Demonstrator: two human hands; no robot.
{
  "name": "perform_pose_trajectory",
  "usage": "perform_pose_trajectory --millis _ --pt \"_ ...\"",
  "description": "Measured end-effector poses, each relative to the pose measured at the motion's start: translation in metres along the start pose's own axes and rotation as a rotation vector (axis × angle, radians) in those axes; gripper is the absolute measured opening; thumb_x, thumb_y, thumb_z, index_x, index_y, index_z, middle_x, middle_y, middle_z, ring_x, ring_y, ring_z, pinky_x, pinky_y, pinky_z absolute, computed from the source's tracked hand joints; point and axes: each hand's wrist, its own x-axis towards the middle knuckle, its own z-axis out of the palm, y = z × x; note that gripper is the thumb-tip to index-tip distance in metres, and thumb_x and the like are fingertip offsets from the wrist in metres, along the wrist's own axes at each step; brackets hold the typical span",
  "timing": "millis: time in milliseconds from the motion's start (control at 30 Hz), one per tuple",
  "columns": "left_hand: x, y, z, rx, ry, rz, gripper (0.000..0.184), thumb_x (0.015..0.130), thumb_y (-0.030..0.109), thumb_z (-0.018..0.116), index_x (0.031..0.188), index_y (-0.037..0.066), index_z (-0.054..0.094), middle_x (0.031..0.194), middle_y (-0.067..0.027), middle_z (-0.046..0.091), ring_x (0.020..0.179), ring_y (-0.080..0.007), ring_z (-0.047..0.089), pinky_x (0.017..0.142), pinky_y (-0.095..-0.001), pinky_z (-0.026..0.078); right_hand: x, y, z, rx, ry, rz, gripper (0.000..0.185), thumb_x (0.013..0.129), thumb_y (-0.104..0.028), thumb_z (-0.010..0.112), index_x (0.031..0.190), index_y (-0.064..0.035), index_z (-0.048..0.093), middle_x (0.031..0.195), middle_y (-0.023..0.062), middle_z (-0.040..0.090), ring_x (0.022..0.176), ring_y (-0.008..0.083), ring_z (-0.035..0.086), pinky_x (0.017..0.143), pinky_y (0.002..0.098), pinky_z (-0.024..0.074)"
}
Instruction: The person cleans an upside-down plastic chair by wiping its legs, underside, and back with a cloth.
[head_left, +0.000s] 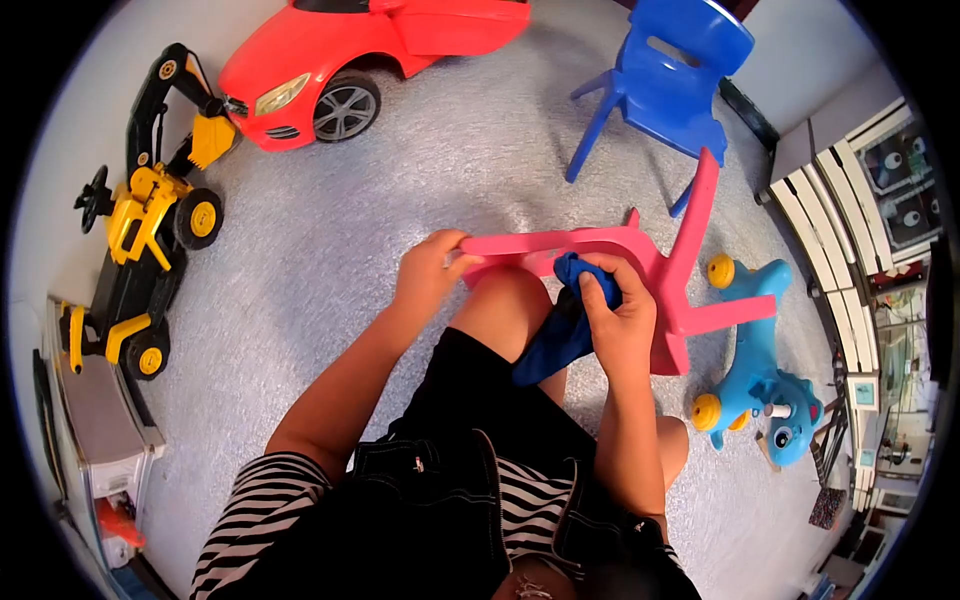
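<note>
A pink plastic child's chair point(672, 290) lies tipped over across my knee, its legs pointing up and to the right. With my left hand point(430, 268) I grip the end of its pink edge, fingers closed around it. My right hand point(622, 308) pinches a dark blue cloth point(556, 345) against the chair, and the cloth's lower part hangs down by my thigh. The hand and cloth hide part of the chair's surface.
A blue plastic chair point(672, 85) stands ahead on the grey floor point(270, 290). At the upper left are a red toy car point(330, 60) and a yellow-black toy excavator point(145, 225). A blue ride-on animal toy point(752, 370) lies at right, near white drawers point(825, 230).
</note>
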Motion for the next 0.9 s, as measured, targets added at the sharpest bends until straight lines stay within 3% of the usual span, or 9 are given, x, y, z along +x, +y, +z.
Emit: perform_pose_trajectory --millis 33,167,300,400,533,567,700,800,900 --pt "0.005 0.007 0.014 -0.003 0.019 0.081 0.034 0.086 0.030 0.080 0.106 0.004 0.071 0.102 -0.0160 0.071 0.090 -0.0349 0.069 0.076 -0.0397 0.054 -0.001 0.003 -0.004 -0.009 0.014 0.002 0.020 0.091 -0.002 0.071 0.111 0.0001 0.071 0.102 0.0092 0.072 0.093 0.0154 0.068 0.085 0.0290 0.0530" --pt "0.026 0.042 0.069 -0.003 -0.044 0.124 0.036 0.086 0.036 0.079 0.100 0.004 0.070 0.095 -0.0145 0.070 0.087 -0.0374 0.068 0.075 -0.0440 0.053 -0.015 0.017 -0.031 -0.014 0.172 0.109 0.018 0.093 -0.003 0.070 0.110 -0.0011 0.071 0.098 0.0060 0.072 0.090 0.0120 0.065 0.083 0.0275 0.0527" --pt "0.020 0.097 0.114 0.075 -0.211 0.218 0.032 0.087 0.042 0.075 0.090 0.011 0.068 0.091 -0.0099 0.069 0.082 -0.0346 0.069 0.068 -0.0473 0.052 -0.037 0.025 -0.065 -0.092 0.323 0.147 0.017 0.094 -0.004 0.069 0.111 -0.0020 0.072 0.096 0.0057 0.072 0.088 0.0118 0.065 0.083 0.0275 0.0525" --pt "-0.015 0.121 0.142 0.058 -0.333 0.302 0.029 0.087 0.041 0.075 0.092 0.013 0.069 0.091 -0.0088 0.069 0.080 -0.0343 0.069 0.067 -0.0472 0.052 -0.064 0.041 -0.084 -0.157 0.414 0.199 0.018 0.094 -0.005 0.068 0.111 -0.0026 0.072 0.097 0.0060 0.072 0.089 0.0122 0.065 0.084 0.0280 0.0524" --pt "-0.058 0.132 0.155 -0.044 -0.426 0.385 0.026 0.084 0.031 0.079 0.095 0.010 0.069 0.090 -0.0095 0.067 0.082 -0.0338 0.069 0.068 -0.0461 0.053 -0.106 0.045 -0.094 -0.015 0.481 0.283 0.019 0.093 -0.005 0.068 0.112 -0.0020 0.072 0.102 0.0083 0.072 0.093 0.0146 0.066 0.088 0.0293 0.0517" --pt "-0.066 0.127 0.159 -0.104 -0.456 0.400 0.026 0.083 0.023 0.080 0.099 0.007 0.067 0.094 -0.0112 0.067 0.087 -0.0357 0.068 0.071 -0.0460 0.053 -0.117 0.049 -0.096 -0.048 0.469 0.292 0.023 0.091 -0.006 0.072 0.113 -0.0018 0.070 0.103 0.0100 0.071 0.097 0.0180 0.066 0.090 0.0312 0.0513" --pt "-0.074 0.123 0.159 -0.096 -0.510 0.411 0.025 0.087 0.017 0.074 0.105 0.004 0.063 0.102 -0.0169 0.063 0.094 -0.0414 0.064 0.078 -0.0481 0.051 -0.137 0.039 -0.087 -0.189 0.428 0.206 0.035 0.082 -0.007 0.082 0.113 -0.0027 0.068 0.104 0.0131 0.068 0.099 0.0268 0.067 0.091 0.0347 0.0519" --pt "-0.074 0.126 0.158 0.004 -0.494 0.502 0.018 0.090 0.015 0.070 0.103 0.004 0.063 0.098 -0.0165 0.062 0.091 -0.0399 0.064 0.076 -0.0473 0.052 -0.133 0.042 -0.075 -0.341 0.432 0.073 0.032 0.081 -0.009 0.083 0.108 -0.0039 0.068 0.098 0.0139 0.066 0.089 0.0329 0.066 0.080 0.0384 0.0543" --pt "-0.073 0.127 0.160 0.039 -0.482 0.570 0.018 0.091 0.012 0.067 0.106 0.003 0.063 0.101 -0.0188 0.060 0.094 -0.0409 0.062 0.079 -0.0478 0.052 -0.120 0.035 -0.073 -0.488 0.387 0.100 0.025 0.082 -0.011 0.081 0.101 -0.0049 0.066 0.091 0.0127 0.062 0.081 0.0354 0.065 0.070 0.0417 0.0534"
